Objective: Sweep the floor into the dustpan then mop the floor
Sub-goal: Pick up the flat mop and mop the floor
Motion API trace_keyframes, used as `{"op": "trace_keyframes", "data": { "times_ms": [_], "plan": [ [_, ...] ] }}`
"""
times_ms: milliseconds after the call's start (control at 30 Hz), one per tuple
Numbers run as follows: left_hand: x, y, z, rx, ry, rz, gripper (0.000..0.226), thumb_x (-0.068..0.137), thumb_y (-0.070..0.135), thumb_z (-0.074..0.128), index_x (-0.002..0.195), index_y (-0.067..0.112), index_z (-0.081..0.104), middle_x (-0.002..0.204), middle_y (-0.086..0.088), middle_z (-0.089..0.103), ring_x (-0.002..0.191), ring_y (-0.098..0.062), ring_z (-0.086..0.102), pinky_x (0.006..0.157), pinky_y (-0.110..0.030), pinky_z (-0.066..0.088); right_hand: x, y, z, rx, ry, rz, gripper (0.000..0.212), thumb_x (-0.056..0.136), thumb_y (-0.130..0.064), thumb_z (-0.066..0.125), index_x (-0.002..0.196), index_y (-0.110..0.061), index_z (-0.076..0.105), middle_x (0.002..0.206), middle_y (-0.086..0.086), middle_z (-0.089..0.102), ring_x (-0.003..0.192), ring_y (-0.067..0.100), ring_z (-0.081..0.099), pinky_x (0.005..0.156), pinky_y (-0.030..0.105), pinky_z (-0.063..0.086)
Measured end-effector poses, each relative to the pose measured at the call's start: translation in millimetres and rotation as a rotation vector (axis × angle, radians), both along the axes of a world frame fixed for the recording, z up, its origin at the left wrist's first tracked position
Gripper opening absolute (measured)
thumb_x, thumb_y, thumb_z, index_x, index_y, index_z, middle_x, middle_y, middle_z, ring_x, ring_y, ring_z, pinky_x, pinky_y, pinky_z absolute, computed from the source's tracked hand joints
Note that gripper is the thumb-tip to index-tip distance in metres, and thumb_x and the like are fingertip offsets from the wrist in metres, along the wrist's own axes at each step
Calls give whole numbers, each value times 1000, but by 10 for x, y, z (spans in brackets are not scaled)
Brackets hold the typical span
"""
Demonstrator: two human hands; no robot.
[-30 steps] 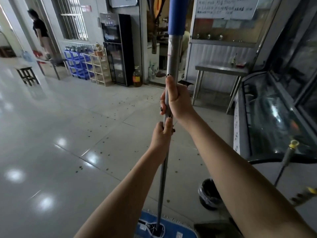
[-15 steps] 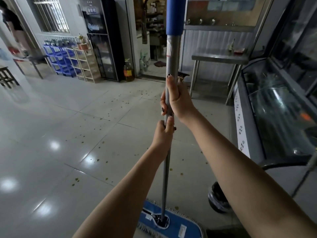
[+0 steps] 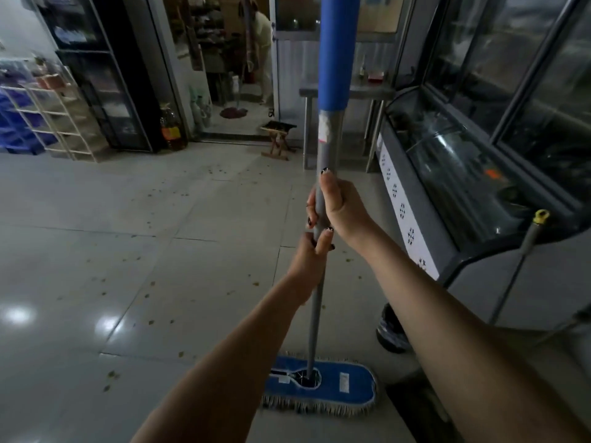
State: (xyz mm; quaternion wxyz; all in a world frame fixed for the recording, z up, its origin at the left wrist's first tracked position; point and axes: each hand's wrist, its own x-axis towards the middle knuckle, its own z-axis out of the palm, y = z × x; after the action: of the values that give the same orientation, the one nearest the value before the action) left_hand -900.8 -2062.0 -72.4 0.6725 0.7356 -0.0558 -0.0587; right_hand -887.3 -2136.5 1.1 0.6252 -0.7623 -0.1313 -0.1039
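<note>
I hold a flat mop upright in front of me. Its grey pole (image 3: 329, 139) has a blue foam grip at the top. The blue mop head (image 3: 339, 383) with a pale fringe lies flat on the tiled floor (image 3: 128, 235) near my feet. My right hand (image 3: 340, 207) grips the pole higher up; my left hand (image 3: 311, 260) grips it just below, touching the right. Small brown scraps of debris (image 3: 150, 295) are scattered over the tiles ahead and to the left.
A glass display counter (image 3: 447, 174) runs along the right, with a black bin (image 3: 388, 334) at its base and a yellow-tipped handle (image 3: 531, 231) leaning there. A steel table (image 3: 348, 91), wooden stool (image 3: 278, 135), oil bottle (image 3: 172, 129), black fridge (image 3: 105, 91) and shelves (image 3: 57, 123) stand ahead. A person is in the doorway (image 3: 262, 55).
The view has turned right and tilted down. The mop head has slid forward and shows fully. Both hands keep the same grip on the pole.
</note>
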Motion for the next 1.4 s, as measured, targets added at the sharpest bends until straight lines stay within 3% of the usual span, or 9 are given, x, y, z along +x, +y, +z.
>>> {"op": "trace_keyframes", "data": {
  "times_ms": [233,533,767,867,1000,1133,1267,1333,1400],
  "plan": [
    [-139,165,-160,128,32,-110,23,98,32,42,100,10,46,71,4,46,62,-10,45,43,-12,35,-263,161,-318,53,58,-262,52,81,-62,30,63,-17,49,50,-5,52,50,9,55,61,25,46],
    [-404,200,-266,238,-38,-284,19,96,34,45,97,15,49,73,5,48,69,-10,46,58,-20,37,-739,-6,-384,10,139,-334,55,79,-67,26,75,-22,57,62,-7,65,60,0,62,56,13,50],
    [-931,162,-283,237,5,-334,30,96,33,44,117,13,54,85,8,54,78,-7,52,65,-17,41,-1331,-155,-469,186,233,-277,54,67,-71,42,81,-23,62,76,-9,74,90,11,68,95,44,49],
    [-1212,163,-289,120,106,-387,32,98,34,41,121,15,53,104,4,53,101,-12,50,84,-28,39,-1662,-262,-498,236,232,-291,56,68,-72,46,85,-22,64,87,-4,74,102,15,66,105,44,41],
    [-1694,124,-285,-57,387,-368,33,97,48,32,105,24,52,112,0,52,97,-13,53,74,-27,45,-2162,-372,-616,312,221,-294,66,62,-78,54,93,-21,65,101,0,73,107,13,64,108,46,38],
    [-2010,24,-290,-140,590,-235,57,93,57,34,126,13,48,128,-9,48,112,-25,54,71,-32,53,-2570,-475,-738,381,276,-155,77,49,-82,66,100,-25,66,115,-3,69,123,16,54,114,45,28],
    [-2137,-32,-368,-300,814,-25,55,87,28,64,133,13,39,123,-15,52,101,-24,60,78,-31,54,-2874,-479,-721,265,446,-25,78,35,-86,66,99,-41,71,134,-7,54,134,17,37,112,56,20],
    [-2209,-61,-485,-319,830,-62,68,86,18,65,144,17,28,125,-11,53,105,-22,57,86,-30,49,-2945,-502,-750,346,493,21,88,32,-75,78,107,-30,68,128,-6,59,131,19,43,113,55,23],
    [-2316,-30,-453,-425,868,-180,40,94,18,54,132,9,44,114,-10,56,94,-19,63,89,-33,52,-3027,-529,-783,436,541,80,103,31,-61,87,118,-15,57,127,1,62,126,21,50,113,48,29]
  ]
}}
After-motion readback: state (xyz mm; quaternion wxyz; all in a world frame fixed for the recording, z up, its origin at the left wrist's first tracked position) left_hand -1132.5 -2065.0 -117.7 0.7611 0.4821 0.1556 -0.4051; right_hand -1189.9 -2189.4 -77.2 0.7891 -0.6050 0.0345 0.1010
